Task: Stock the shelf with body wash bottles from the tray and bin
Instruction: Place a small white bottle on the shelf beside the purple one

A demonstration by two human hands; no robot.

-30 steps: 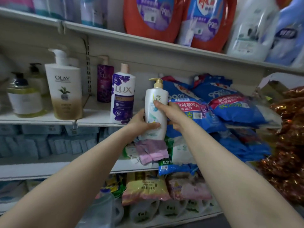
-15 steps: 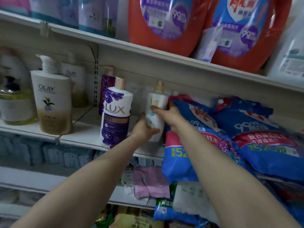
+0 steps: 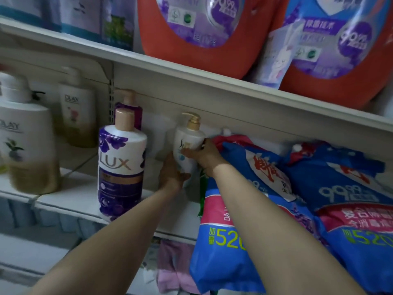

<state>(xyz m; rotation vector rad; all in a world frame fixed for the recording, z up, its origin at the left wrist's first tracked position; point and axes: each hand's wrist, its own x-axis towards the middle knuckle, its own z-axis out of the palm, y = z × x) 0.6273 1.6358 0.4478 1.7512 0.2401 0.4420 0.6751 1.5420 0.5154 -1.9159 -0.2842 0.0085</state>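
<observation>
Both hands on the white plastic pump bottle with gold pump head (image 3: 187,143), upright at back of the off-white shelf (image 3: 70,201). Left hand (image 3: 171,175) wraps its lower body, right hand (image 3: 204,155) grips the upper side. Purple-and-white LUX bottle (image 3: 121,167) at its 9 o'clock, blue plastic detergent bags (image 3: 244,231) at 3 o'clock.

Five pump bottles (image 3: 188,143), two orange jugs (image 3: 191,37), perhaps two blue bags (image 3: 229,241).

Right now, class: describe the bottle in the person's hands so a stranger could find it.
Look at the middle shelf, under the orange jugs. Between the purple LUX bottle and the blue bags stands a white bottle, the only one with a gold pump.
</observation>
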